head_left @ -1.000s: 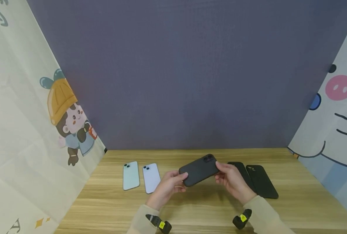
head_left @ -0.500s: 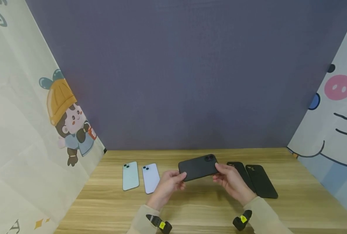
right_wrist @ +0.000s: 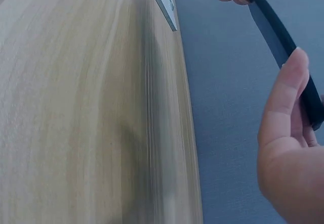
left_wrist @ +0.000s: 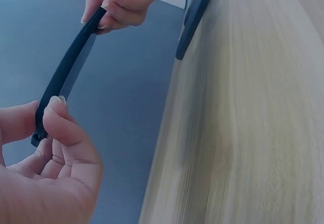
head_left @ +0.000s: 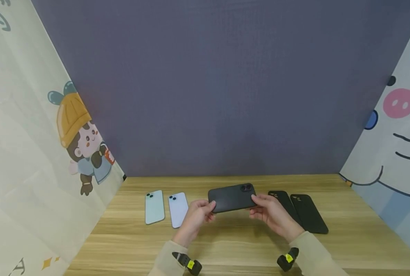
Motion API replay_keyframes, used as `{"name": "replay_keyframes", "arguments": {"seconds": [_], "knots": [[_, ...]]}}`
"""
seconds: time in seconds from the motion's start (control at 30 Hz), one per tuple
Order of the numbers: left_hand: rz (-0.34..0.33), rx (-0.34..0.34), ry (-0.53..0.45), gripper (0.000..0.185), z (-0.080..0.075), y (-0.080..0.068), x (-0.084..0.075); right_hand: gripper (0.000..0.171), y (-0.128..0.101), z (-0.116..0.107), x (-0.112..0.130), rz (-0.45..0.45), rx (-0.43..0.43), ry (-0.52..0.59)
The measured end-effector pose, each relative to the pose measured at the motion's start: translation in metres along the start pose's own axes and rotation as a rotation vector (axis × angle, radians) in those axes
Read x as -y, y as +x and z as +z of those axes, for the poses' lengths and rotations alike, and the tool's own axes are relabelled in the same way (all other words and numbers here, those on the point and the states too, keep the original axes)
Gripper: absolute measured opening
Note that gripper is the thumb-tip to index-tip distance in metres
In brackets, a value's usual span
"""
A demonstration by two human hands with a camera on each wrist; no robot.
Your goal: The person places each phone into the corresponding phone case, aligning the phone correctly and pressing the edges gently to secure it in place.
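Both hands hold a black-cased phone (head_left: 231,197) flat above the wooden table (head_left: 232,245), its camera end to the right. My left hand (head_left: 198,215) pinches its left end, thumb on top. My right hand (head_left: 268,211) grips the right end near the lenses. In the left wrist view the phone (left_wrist: 68,64) shows edge-on between the left hand (left_wrist: 48,120) and the right hand (left_wrist: 119,6). The right wrist view shows the same black edge (right_wrist: 276,29) under my right hand (right_wrist: 291,90).
A pale green phone (head_left: 154,207) and a pale lilac phone (head_left: 178,209) lie face down to the left of my hands. Two black cases (head_left: 308,213) lie side by side on the right. Printed curtains flank the table, with a grey wall behind.
The cased phone has levelled out from a tilt, its left end risen, and shifted slightly left. Both hands still hold its ends.
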State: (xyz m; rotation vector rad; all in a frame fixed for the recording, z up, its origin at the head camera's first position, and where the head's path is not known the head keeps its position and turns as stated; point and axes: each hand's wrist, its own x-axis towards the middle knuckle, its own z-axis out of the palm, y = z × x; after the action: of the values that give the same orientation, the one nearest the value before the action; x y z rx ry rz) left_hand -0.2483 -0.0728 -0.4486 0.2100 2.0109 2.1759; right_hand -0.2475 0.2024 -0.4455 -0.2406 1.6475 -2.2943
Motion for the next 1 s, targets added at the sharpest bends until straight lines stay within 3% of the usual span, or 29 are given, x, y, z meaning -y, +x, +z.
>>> {"name": "replay_keyframes", "arguments": {"seconds": [0.33,0.47,1.0], "knots": [[0.019,0.017,0.049,0.027,-0.001,0.001,0.002,0.034,0.003,-0.001,0.004,0.015,-0.130,-0.152],[0.019,0.035,0.067,0.028,-0.001,0.002,0.002,0.041,0.006,-0.002,0.007,0.014,-0.175,-0.166],[0.028,0.085,0.125,0.027,-0.001,0.001,0.004,0.055,0.008,-0.002,0.006,0.036,-0.204,-0.305]]}}
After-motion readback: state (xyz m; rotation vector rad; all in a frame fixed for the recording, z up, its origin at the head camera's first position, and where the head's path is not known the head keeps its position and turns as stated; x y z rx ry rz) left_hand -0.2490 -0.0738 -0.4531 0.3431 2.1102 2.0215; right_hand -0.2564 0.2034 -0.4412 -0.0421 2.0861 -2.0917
